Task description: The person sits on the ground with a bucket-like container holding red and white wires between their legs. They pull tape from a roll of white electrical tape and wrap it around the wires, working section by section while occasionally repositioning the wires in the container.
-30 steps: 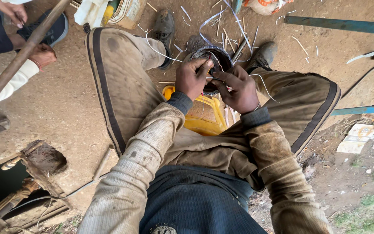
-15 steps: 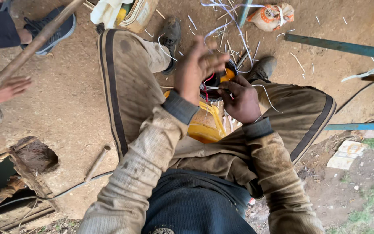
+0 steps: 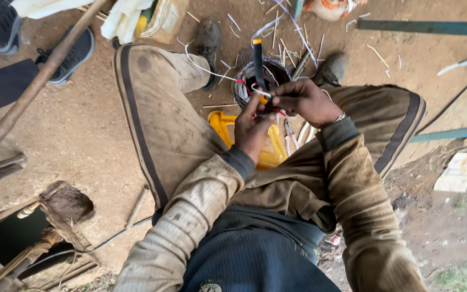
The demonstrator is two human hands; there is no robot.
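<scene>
Bare dirt ground (image 3: pixel 98 135) fills most of the shot, with a rusty pole (image 3: pixel 33 89) slanting across the top left. The person sits low over a yellow plastic stool (image 3: pixel 228 127), knees spread wide. Between the feet sits a dark coil of wire (image 3: pixel 244 84). Left hand (image 3: pixel 252 130) is curled shut, pinching red and white wires (image 3: pixel 263 97) just above the stool. Right hand (image 3: pixel 304 100) is closed around a black-handled tool (image 3: pixel 259 62) that sticks upward, touching those same wires.
</scene>
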